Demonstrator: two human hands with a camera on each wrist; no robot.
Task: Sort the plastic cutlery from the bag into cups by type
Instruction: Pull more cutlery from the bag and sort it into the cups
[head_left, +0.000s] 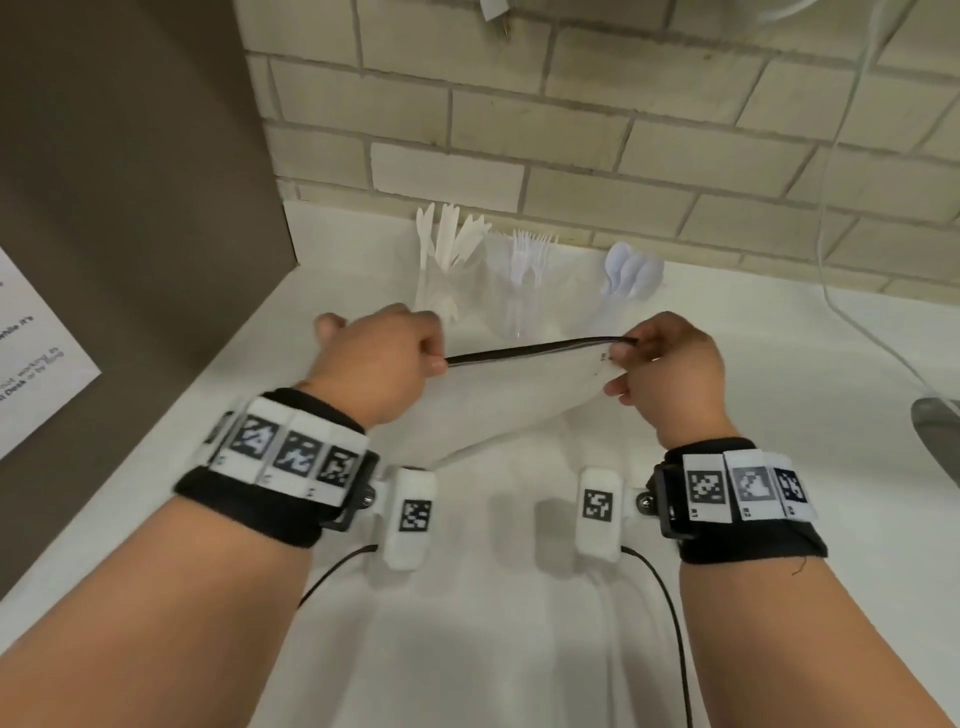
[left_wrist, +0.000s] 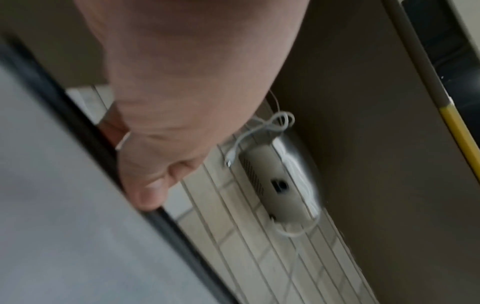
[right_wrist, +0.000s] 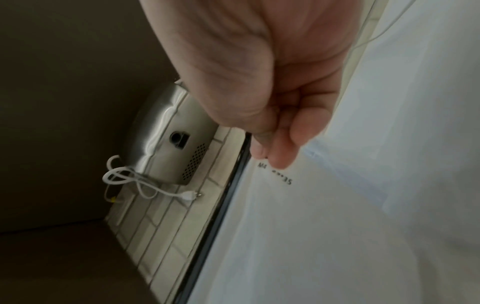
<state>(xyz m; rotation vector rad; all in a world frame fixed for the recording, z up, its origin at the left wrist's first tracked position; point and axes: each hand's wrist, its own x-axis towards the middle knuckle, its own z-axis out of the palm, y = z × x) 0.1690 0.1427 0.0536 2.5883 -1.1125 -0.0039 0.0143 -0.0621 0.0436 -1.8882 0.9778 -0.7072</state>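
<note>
A white plastic bag with a black zip strip along its top hangs stretched between my two hands above the counter. My left hand pinches the strip's left end, and my right hand pinches the right end by some printed text. In the wrist views the left hand and the right hand each hold the bag's black edge. Behind the bag stand three clear cups: knives left, forks middle, spoons right.
The white counter meets a tiled wall at the back. A brown panel with a paper notice closes the left side. A white cable hangs at the right, above a grey object at the edge.
</note>
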